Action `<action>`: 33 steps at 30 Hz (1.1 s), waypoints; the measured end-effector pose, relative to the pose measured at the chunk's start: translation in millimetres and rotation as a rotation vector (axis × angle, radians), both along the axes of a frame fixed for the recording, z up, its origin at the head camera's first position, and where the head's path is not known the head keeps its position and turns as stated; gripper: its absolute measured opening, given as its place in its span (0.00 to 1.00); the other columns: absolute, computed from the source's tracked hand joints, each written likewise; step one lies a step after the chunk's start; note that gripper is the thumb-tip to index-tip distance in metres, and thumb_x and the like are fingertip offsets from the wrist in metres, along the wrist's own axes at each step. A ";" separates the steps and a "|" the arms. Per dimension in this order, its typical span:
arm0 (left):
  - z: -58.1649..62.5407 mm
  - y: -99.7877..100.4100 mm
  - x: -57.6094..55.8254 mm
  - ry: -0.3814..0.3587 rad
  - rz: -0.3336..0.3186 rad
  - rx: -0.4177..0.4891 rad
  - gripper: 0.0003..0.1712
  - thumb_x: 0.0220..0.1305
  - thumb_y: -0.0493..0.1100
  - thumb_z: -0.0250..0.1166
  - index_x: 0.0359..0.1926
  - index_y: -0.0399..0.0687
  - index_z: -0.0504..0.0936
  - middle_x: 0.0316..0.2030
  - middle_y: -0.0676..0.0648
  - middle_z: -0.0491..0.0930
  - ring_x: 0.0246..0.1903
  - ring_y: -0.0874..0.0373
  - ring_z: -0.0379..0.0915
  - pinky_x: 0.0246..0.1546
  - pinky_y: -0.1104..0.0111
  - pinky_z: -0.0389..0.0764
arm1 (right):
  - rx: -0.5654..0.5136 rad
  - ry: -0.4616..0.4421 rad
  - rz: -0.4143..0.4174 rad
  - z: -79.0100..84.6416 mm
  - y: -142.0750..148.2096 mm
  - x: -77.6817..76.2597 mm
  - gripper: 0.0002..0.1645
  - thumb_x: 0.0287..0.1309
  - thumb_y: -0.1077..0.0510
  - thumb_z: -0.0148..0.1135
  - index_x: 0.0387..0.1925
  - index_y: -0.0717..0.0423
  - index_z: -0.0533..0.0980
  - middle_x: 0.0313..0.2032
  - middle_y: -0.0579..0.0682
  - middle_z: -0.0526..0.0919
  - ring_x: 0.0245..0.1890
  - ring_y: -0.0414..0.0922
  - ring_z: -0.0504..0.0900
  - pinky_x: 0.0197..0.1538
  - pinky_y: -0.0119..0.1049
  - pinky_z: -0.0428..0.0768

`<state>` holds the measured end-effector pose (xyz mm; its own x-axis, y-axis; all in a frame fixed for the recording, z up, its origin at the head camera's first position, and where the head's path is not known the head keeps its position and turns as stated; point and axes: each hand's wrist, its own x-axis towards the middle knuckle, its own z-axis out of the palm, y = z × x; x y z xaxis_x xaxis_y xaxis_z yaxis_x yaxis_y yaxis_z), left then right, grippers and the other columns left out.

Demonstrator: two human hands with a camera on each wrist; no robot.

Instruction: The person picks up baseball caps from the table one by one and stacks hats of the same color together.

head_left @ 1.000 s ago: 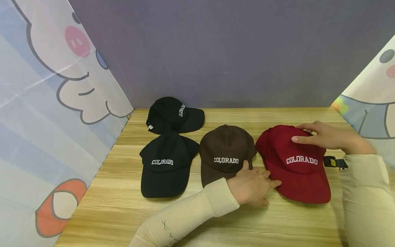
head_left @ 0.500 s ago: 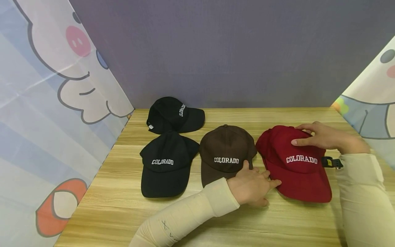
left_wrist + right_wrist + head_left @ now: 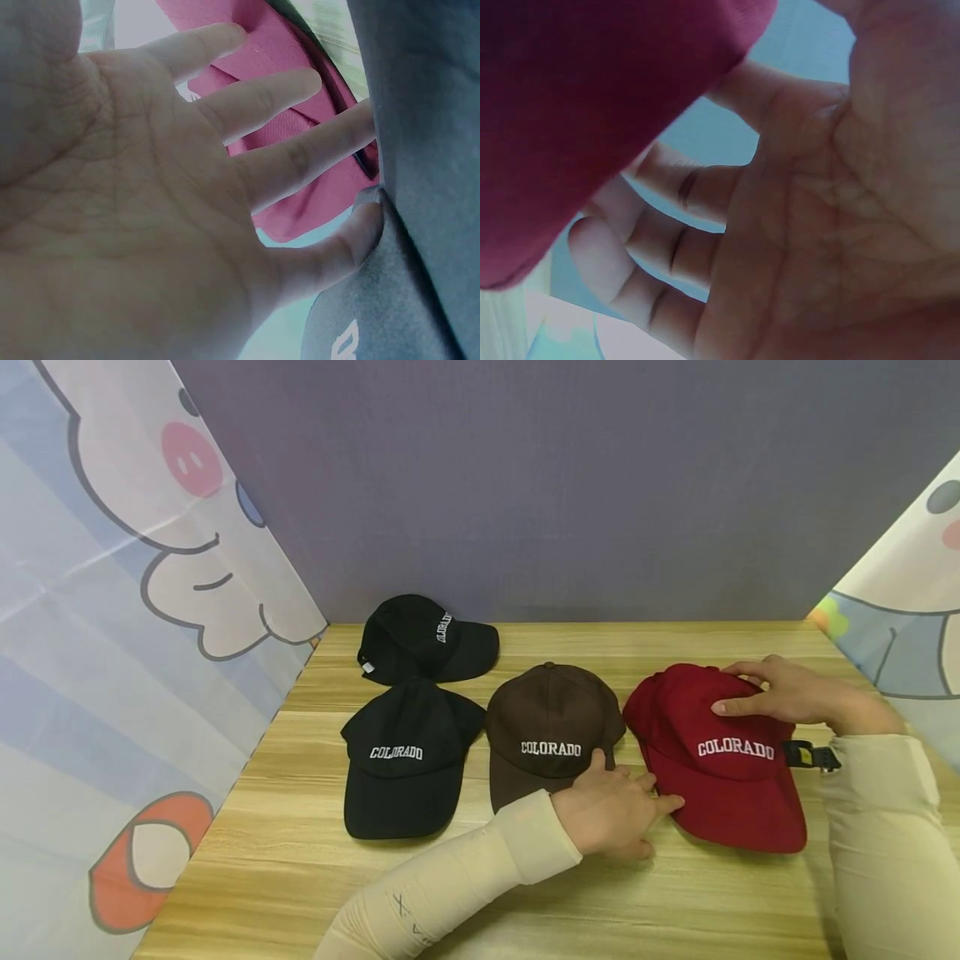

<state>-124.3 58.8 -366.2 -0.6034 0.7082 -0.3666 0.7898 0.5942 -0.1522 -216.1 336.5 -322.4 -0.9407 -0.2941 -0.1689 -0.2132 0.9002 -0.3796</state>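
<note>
In the head view my left hand (image 3: pixel 615 814), fingers spread, lies between two caps. Its thumb is on the brown baseball cap (image 3: pixel 551 710) and a fingertip is on the brim of the red baseball cap (image 3: pixel 738 814). The left wrist view shows the bare palm (image 3: pixel 135 195) with fingers stretched out. My right hand (image 3: pixel 798 693) holds the crown of the red cap at its back right, thumb on the front. Curved fingers (image 3: pixel 667 247) reach behind the red cloth in the right wrist view. Both caps read COLORADO; the left forearm hides part of the brown brim.
A black cap (image 3: pixel 405 806) lies left of the brown one, brim toward me. Behind it another black cap (image 3: pixel 408 639) points its brim right. The wooden table (image 3: pixel 285 843) ends at a grey back wall (image 3: pixel 525 493), with cartoon-printed curtains (image 3: pixel 75 693) at the sides.
My right hand and cuff have shifted slightly left, then a little back right, and the red brim has edged slightly right. The left hand keeps its place, and the other caps lie as before.
</note>
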 end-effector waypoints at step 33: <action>85.2 -67.8 -28.8 0.143 -0.087 0.541 0.33 0.71 0.61 0.61 0.73 0.60 0.71 0.56 0.58 0.80 0.52 0.63 0.78 0.55 0.65 0.78 | -0.027 0.307 0.155 32.8 -56.7 35.1 0.28 0.61 0.50 0.72 0.59 0.58 0.77 0.50 0.55 0.80 0.53 0.55 0.76 0.54 0.56 0.72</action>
<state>-153.1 -8.9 -281.0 -0.5510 0.8220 0.1437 0.8335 0.5506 0.0465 -181.0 279.8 -289.6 -0.8905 -0.4376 0.1247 -0.4543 0.8387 -0.3004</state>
